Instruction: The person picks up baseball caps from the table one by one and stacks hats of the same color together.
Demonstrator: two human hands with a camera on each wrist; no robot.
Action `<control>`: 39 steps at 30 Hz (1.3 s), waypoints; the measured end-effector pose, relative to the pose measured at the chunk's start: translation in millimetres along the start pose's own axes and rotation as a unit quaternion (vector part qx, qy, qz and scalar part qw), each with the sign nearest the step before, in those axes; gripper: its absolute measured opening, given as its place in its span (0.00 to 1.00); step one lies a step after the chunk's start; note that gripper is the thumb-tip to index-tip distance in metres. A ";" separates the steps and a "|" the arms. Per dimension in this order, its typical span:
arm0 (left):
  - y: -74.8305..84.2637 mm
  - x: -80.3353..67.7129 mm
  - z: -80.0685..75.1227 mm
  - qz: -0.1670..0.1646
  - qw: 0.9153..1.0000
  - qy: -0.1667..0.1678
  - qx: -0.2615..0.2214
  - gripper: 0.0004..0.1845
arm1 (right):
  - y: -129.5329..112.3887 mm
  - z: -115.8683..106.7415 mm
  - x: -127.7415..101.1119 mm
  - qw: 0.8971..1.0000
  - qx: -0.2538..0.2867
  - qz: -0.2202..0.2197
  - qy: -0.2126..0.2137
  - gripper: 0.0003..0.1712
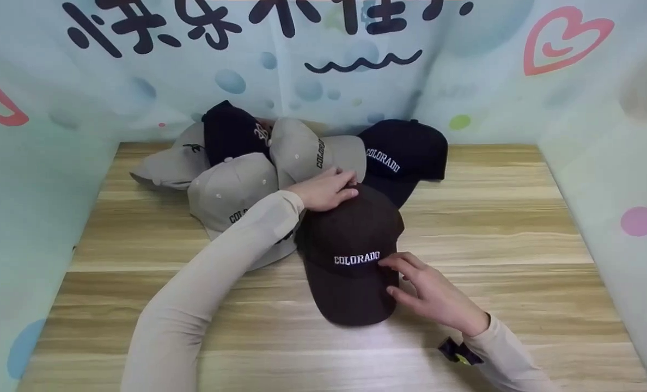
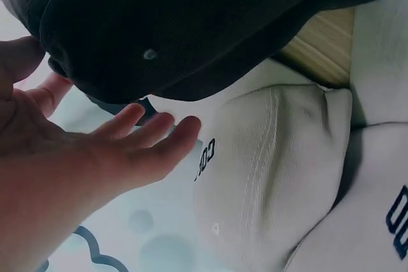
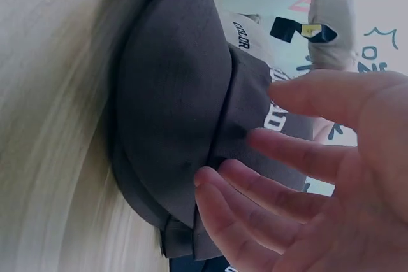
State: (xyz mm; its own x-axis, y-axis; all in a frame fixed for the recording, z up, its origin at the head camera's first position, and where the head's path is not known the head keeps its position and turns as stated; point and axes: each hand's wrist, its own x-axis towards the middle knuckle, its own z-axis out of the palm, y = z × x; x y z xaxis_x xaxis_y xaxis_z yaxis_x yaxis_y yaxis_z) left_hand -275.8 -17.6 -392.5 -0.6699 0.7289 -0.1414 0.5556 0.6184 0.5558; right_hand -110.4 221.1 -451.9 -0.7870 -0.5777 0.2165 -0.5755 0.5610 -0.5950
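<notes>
brown cap laid on wooden table, in front of the cap pile | left hand rested on its crown, fingers straight, together | right hand touched to its brim edge, fingers relaxed, apart

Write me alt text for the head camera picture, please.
A person's left hand rests on the crown of a brown Colorado cap while the right hand touches its brim side, on a wooden table. Beige and navy caps are piled behind.
</notes>
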 end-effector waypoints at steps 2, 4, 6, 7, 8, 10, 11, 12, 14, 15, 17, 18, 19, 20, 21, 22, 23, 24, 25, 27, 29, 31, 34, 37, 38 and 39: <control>0.2 0.5 0.5 0.003 1.000 0.000 -0.006 0.11 | -1.2 1.6 0.2 1.000 -0.014 -0.002 0.003 0.24; 0.6 -0.1 0.6 -0.001 1.000 0.004 -0.007 0.10 | -2.4 3.1 0.5 1.000 -0.022 -0.001 0.008 0.25; 0.8 -1.2 0.3 -0.009 1.000 0.013 -0.001 0.10 | -4.2 4.5 1.1 0.999 -0.027 0.005 0.020 0.27; 1.3 -1.8 -0.2 -0.014 1.000 0.016 0.000 0.10 | -5.3 5.0 1.9 0.999 -0.030 0.009 0.030 0.30; 1.9 -2.2 -0.6 -0.019 1.000 0.018 0.002 0.11 | -6.8 5.5 3.2 0.999 -0.032 0.013 0.041 0.33; 4.3 -2.9 -1.3 -0.024 0.999 0.025 0.005 0.11 | -11.0 5.7 7.7 0.997 -0.043 0.014 0.065 0.39; 5.5 -2.6 -1.2 -0.024 0.999 0.028 0.007 0.12 | -13.4 5.7 10.8 0.996 -0.054 0.010 0.075 0.42; 7.2 -2.5 -1.3 -0.026 0.999 0.029 0.008 0.12 | -15.8 5.9 14.3 0.994 -0.065 0.003 0.082 0.44; 10.2 -1.9 -1.5 -0.027 0.999 0.034 0.013 0.13 | -20.7 7.8 22.3 0.992 -0.087 -0.017 0.087 0.47; 11.5 -1.8 -1.9 -0.026 0.999 0.036 0.016 0.14 | -22.7 9.6 26.2 0.991 -0.099 -0.028 0.084 0.48; 13.2 -1.8 -3.2 -0.026 0.999 0.036 0.020 0.16 | -25.1 14.5 33.1 0.989 -0.123 -0.045 0.071 0.49; 13.8 -2.6 -4.3 -0.026 0.999 0.035 0.021 0.17 | -25.4 17.2 35.8 0.988 -0.135 -0.048 0.061 0.49; 14.1 -3.7 -5.6 -0.024 0.999 0.035 0.021 0.18 | -25.0 20.0 38.3 0.986 -0.151 -0.050 0.051 0.49; 14.0 -5.3 -7.0 -0.023 0.999 0.035 0.020 0.18 | -24.5 22.4 40.2 0.984 -0.167 -0.048 0.041 0.49; 13.8 -7.2 -8.6 -0.023 0.999 0.034 0.019 0.19 | -23.7 24.4 41.6 0.981 -0.183 -0.047 0.034 0.48; 13.5 -9.7 -10.4 -0.022 0.999 0.035 0.017 0.19 | -22.6 26.0 42.7 0.979 -0.198 -0.044 0.029 0.48; 12.8 -12.3 -12.3 -0.021 0.999 0.036 0.015 0.19 | -21.6 27.0 43.3 0.976 -0.211 -0.041 0.026 0.48; 12.1 -15.1 -14.2 -0.019 0.999 0.039 0.014 0.18 | -21.0 27.5 43.9 0.974 -0.221 -0.037 0.026 0.48; 11.0 -18.4 -16.3 -0.018 0.999 0.042 0.012 0.17 | -20.5 28.1 44.6 0.973 -0.227 -0.035 0.028 0.48; 8.8 -24.8 -20.2 -0.017 0.999 0.050 0.013 0.15 | -20.3 28.1 46.6 0.972 -0.230 -0.031 0.037 0.49; 6.7 -31.6 -23.6 -0.017 0.998 0.058 0.017 0.14 | -20.5 27.6 49.6 0.971 -0.233 -0.028 0.042 0.51; 5.3 -37.9 -25.8 -0.019 0.997 0.066 0.021 0.13 | -20.3 27.3 53.2 0.970 -0.238 -0.024 0.043 0.53; 4.7 -46.0 -26.9 -0.017 0.997 0.069 0.033 0.12 | -18.8 26.2 56.6 0.968 -0.246 -0.014 0.035 0.53; 5.1 -52.1 -27.7 -0.013 0.997 0.066 0.043 0.12 | -15.7 23.5 56.7 0.968 -0.249 -0.006 0.026 0.52; 5.2 -53.7 -28.1 -0.010 0.997 0.066 0.044 0.11 | -14.3 22.1 56.1 0.969 -0.248 -0.004 0.023 0.52; 5.4 -55.3 -28.7 -0.008 0.997 0.067 0.043 0.11 | -12.9 20.4 55.2 0.969 -0.246 -0.002 0.020 0.52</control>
State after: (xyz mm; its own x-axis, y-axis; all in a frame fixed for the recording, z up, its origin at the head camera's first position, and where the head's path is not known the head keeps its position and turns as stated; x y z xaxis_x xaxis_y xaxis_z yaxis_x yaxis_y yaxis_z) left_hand -249.9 -63.0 -358.2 -0.7357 0.6762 -0.0371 0.5799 0.6573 0.4813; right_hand -141.9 169.9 -448.1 -0.7867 -0.5628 0.2537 -0.6073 0.7793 -0.1543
